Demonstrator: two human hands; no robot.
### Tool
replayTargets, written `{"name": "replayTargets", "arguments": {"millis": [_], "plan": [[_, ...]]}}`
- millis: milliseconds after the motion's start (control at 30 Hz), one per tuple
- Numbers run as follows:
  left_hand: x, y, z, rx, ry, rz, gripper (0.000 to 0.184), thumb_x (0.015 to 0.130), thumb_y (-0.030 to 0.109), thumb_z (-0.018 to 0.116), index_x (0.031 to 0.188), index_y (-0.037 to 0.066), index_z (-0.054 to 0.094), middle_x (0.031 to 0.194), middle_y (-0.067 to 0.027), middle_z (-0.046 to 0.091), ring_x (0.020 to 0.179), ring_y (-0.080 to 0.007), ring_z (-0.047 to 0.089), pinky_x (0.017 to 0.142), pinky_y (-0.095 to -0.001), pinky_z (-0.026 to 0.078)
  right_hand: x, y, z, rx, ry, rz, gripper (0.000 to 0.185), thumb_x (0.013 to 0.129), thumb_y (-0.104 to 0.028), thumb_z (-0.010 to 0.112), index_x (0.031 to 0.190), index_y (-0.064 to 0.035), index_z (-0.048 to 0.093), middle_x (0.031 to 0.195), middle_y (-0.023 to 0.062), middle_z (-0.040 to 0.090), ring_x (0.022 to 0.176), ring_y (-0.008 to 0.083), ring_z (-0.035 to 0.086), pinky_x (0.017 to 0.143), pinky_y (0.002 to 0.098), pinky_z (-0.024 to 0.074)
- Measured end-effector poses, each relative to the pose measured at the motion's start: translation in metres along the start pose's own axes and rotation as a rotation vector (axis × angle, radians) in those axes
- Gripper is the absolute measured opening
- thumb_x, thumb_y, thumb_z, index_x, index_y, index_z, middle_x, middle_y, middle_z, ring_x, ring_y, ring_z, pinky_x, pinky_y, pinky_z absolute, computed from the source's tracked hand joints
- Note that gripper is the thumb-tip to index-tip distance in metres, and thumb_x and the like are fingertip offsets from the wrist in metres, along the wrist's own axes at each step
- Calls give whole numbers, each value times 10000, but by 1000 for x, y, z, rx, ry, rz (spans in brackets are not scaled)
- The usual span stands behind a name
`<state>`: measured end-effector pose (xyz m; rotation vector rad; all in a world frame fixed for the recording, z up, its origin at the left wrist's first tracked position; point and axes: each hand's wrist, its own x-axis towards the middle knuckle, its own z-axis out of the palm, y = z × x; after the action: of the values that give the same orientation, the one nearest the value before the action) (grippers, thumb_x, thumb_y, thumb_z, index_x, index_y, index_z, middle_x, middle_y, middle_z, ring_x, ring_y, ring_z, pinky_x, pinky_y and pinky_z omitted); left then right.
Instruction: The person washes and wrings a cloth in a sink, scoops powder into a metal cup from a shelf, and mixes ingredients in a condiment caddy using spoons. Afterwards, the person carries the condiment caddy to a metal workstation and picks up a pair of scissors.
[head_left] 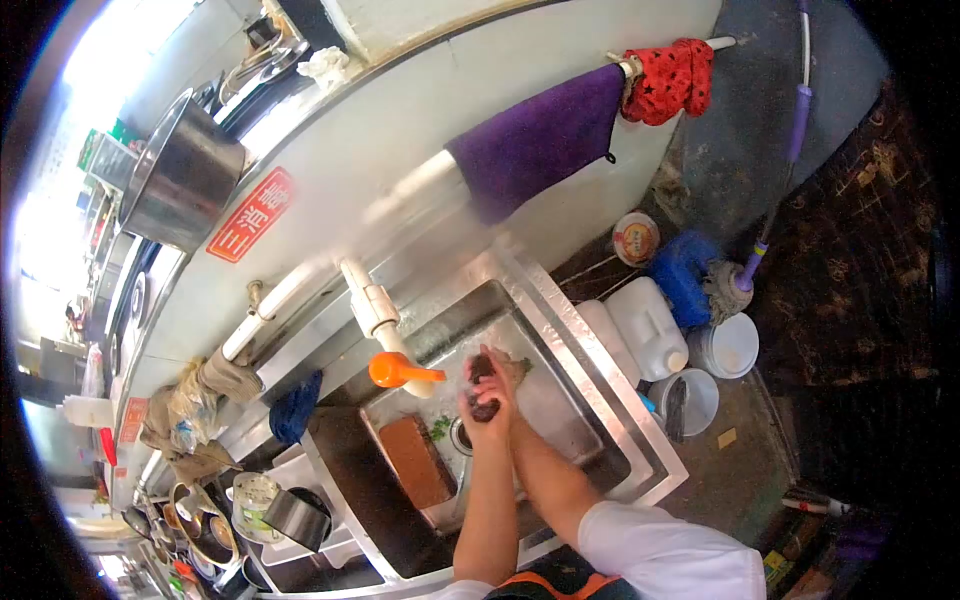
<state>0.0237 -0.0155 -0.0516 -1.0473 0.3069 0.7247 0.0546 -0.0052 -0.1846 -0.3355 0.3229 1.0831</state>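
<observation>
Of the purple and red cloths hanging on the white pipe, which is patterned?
The red cloth, hanging nearer the pipe's end: dark star shapes are scattered over it, while the purple cloth beside it is plain.

I stand at a steel sink (570, 400) in a busy-looking working kitchen, shown by the deep metal pot (185, 170), small saucepan (298, 520), red wall sign (250, 215) and plastic faucet (372, 308).

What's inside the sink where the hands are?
A brown block, green scraps beside the drain, and something brownish, too blurred to name. The left hand and right hand hold a dark item. The left arm partly covers the drain; whatever lies beneath the hands is hidden.
</observation>
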Motion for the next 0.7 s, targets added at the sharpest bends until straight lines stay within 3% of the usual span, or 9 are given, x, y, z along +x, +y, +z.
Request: {"name": "replayTargets", "arguments": {"millis": [167,233,300,367,433,500,533,633,700], "plan": [[10,53,0,790,274,-200,217,717,175,532,837,1,484,618,-58,458,435,-129,400,364,-224,334,12,-54,51,-1020,-121,202,288,689,-91,520,971,-96,582,806,63,570,680,145,519,671,252,416],[11,45,-6,1629,348,40,141,719,159,530,739,26,489,499,-35,421,400,-138,400,339,-234,305,27,-46,42,-1400,-224,94,213,684,-55,512,869,-56,618,742,25,573,627,117,501,601,233,422],[19,50,-12,1827,400,154,142,726,175,540,697,41,502,481,-45,435,432,-152,458,348,-259,324,28,-38,38,-1591,-171,102,156,676,-89,537,797,-76,634,764,76,605,631,175,545,627,270,439],[23,61,-20,2560,524,233,146,719,175,539,669,39,521,531,-83,511,458,-175,503,403,-307,379,27,-28,35,-2094,-310,-196,112,657,-129,570,745,-103,635,712,148,597,655,267,566,648,326,450],[35,80,-42,2747,291,573,169,705,187,540,643,29,541,587,-116,560,440,-201,512,472,-343,416,19,-29,49,-2161,-384,-141,132,678,-191,547,758,-119,624,810,199,567,716,321,557,675,374,449],[39,83,-49,3102,-214,1383,179,690,190,546,668,13,556,613,-129,572,437,-229,513,514,-357,426,4,-25,70,-2332,-8,-229,219,705,-237,499,860,-119,598,900,184,546,739,325,554,677,390,449],[39,82,-45,3100,-220,1383,179,690,190,546,668,13,556,613,-129,572,437,-229,513,514,-357,426,2,-24,76,-2290,142,-87,334,748,-258,435,1044,-126,515,1049,200,486,844,323,536,728,372,435],[35,68,-24,3181,136,701,192,707,221,545,702,29,540,573,-119,539,462,-232,521,462,-358,413,1,-12,70,-2211,121,-113,400,779,-242,406,1149,-88,421,1110,220,448,937,311,504,796,344,404],[25,61,-9,1917,497,325,198,735,252,528,735,55,508,543,-106,500,453,-216,503,396,-331,383,55,-10,9,-1301,52,209,452,777,-195,471,1194,-58,364,1166,114,439,1010,211,478,834,281,382]]}}
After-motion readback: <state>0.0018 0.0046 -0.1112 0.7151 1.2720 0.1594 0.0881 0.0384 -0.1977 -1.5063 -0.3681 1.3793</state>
